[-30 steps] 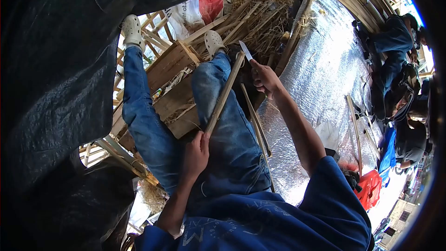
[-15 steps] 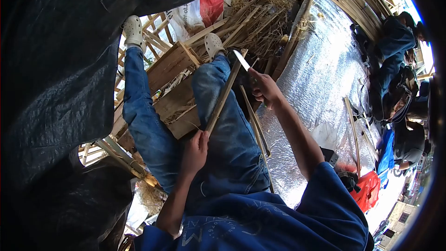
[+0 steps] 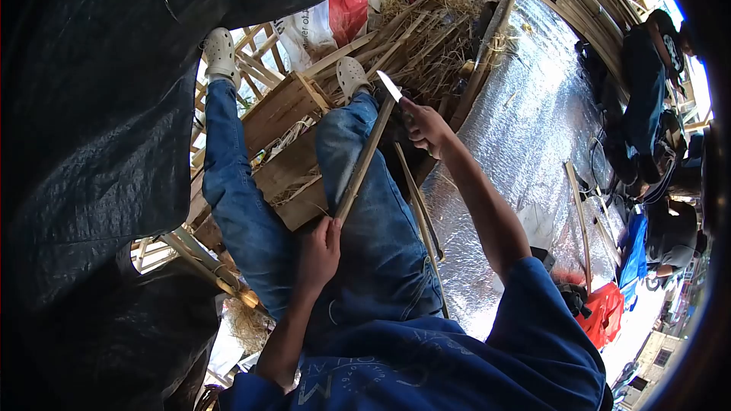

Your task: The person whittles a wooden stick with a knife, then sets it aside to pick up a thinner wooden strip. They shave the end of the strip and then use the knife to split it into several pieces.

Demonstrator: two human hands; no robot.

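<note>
My left hand [image 3: 322, 250] is closed round the near end of a long bamboo strip [image 3: 363, 164], which slants up across my thigh in blue jeans [image 3: 339, 137]. In my right hand [image 3: 428, 129] is a knife [image 3: 390, 87], gripped by its handle with the blade pointing up and left. The blade crosses the far end of the strip in this view. Beside my right thigh, further thin strips [image 3: 417, 202] lean between the leg and a silvery foil sheet.
Wooden crate [image 3: 278, 114] sits between my legs, with straw and split bamboo [image 3: 426, 30] beyond. Silver foil sheet [image 3: 518, 106] spreads to the right. Black tarp [image 3: 91, 144] hangs at left. A red bag [image 3: 601, 312] lies lower right; people [image 3: 647, 91] are at far right.
My right hand and the knife have moved left and slightly up, bringing the blade over the strip's far end. My left hand has hardly moved. A person at far right has shifted posture.
</note>
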